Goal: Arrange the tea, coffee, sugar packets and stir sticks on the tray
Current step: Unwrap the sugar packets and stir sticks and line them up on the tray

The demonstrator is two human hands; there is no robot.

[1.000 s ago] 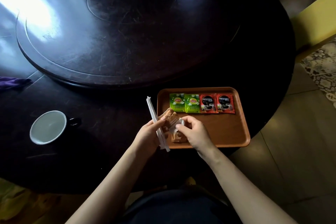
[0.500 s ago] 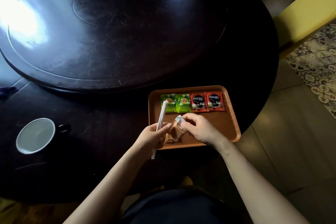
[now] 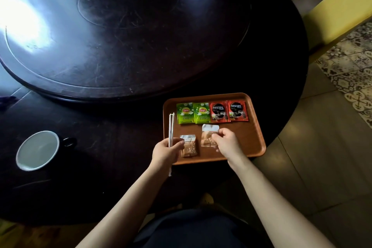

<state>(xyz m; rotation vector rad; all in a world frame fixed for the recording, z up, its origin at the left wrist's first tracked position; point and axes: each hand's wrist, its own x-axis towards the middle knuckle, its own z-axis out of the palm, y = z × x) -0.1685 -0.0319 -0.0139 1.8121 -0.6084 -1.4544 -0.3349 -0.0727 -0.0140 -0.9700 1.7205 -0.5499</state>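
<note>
The two sugar packets, bunched between both hands half a second ago, now lie apart on the tray (image 3: pixel 255 119): left packet (image 3: pixel 188 146) under the left hand (image 3: pixel 165 152), which grips the stir sticks (image 3: pixel 171 130); right packet (image 3: pixel 209 135) pinched by the right hand (image 3: pixel 226 144). Tea (image 3: pixel 193 112) and coffee (image 3: pixel 228 111) already rowed. A cup (image 3: pixel 37 150) stands clear on the desk (image 3: pixel 120 46).

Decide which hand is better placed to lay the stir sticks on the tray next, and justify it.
Left. The left hand already grips the stir sticks over the tray's left edge; the right hand is busy holding a sugar packet.
</note>
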